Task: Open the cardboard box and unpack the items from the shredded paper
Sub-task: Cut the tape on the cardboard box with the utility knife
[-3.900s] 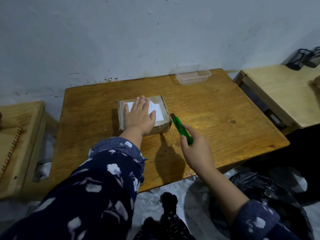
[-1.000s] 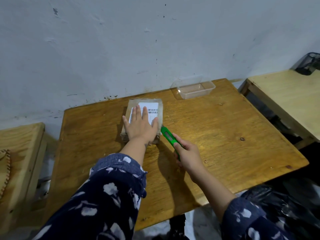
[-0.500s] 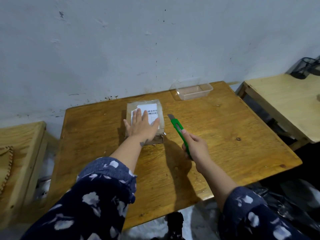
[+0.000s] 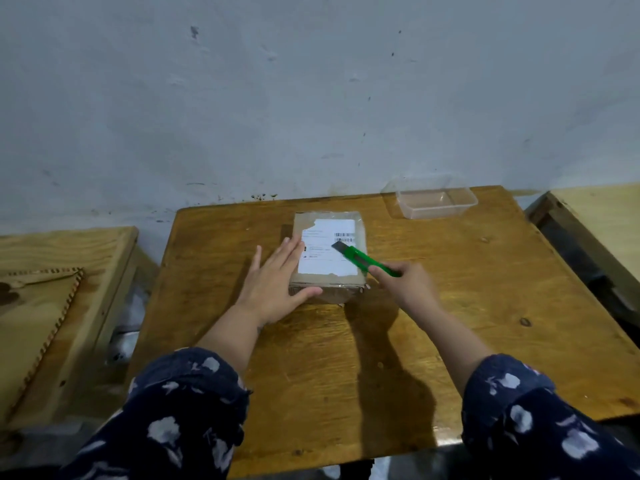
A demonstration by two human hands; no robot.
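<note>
Box-opening step: cardboard box (image 4: pixel 329 254) sealed mid-table, left hand (image 4: pixel 273 285) flat and open bracing its near-left corner, right hand (image 4: pixel 405 284) fisted round green cutter (image 4: pixel 363 259), blade over the label (image 4: pixel 327 247); next, I judge, a shallow slit along the tape

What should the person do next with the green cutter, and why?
Probably lower the blade of the green cutter in the right hand onto the tape and slice it. The box looks sealed, the blade hangs over its label, and the left hand steadies its near left corner.
</note>
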